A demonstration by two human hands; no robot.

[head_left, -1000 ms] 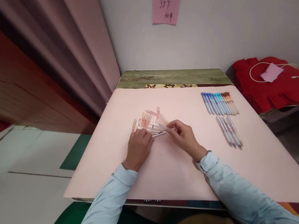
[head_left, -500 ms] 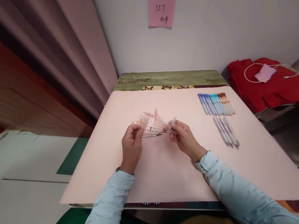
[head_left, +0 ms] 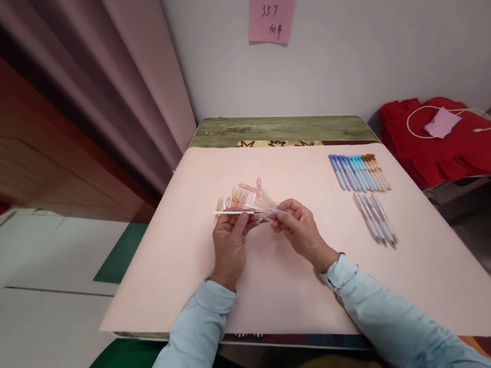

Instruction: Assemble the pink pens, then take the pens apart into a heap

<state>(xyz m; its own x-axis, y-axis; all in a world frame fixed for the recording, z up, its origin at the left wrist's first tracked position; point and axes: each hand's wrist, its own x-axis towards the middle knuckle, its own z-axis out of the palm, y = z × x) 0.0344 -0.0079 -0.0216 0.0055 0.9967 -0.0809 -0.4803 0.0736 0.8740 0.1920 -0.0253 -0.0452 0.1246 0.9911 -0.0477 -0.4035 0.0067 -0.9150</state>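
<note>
— "Closer together than half a second ago, the left hand [head_left: 230, 247] and right hand [head_left: 300, 230]. Holding what?"
— "Left pinches a slim white pen [head_left: 231, 212] crosswise; right, thumb and fingers narrowed, grips a pale pen [head_left: 272, 209] beside it."
— "And around?"
— "Loose pens [head_left: 237, 197] lie just beyond, on pink paper [head_left: 292, 301]. Well to the right, a row of blue and brown-topped pens [head_left: 356, 174]; nearer, whitish pens [head_left: 375, 220]."

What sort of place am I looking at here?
Probably a room in a home: a curtain hangs beside the wall, and a table, mostly covered by a pale sheet, has pens laid out on it.
</note>
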